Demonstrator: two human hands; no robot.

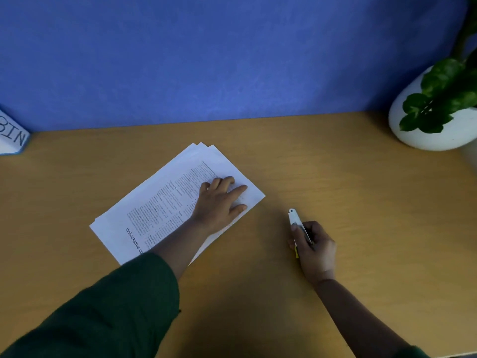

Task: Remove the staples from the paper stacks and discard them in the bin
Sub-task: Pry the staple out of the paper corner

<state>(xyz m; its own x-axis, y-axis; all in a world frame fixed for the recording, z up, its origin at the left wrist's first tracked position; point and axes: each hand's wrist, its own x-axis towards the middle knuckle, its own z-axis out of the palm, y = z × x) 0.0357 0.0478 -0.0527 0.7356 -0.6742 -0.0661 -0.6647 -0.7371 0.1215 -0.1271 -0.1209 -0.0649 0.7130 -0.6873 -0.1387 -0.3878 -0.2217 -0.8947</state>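
Right hand (316, 250) gripped a staple remover (296, 226) on the surface (361, 202). Left hand (219, 202) pressed flat, fingers loose, on the papers (154, 202).

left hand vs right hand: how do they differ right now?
The left hand lies flat with fingers spread, pressing on the paper stack; the right hand curls round a white staple remover. Left is over paper, right over bare desk. Both are low at the desk.
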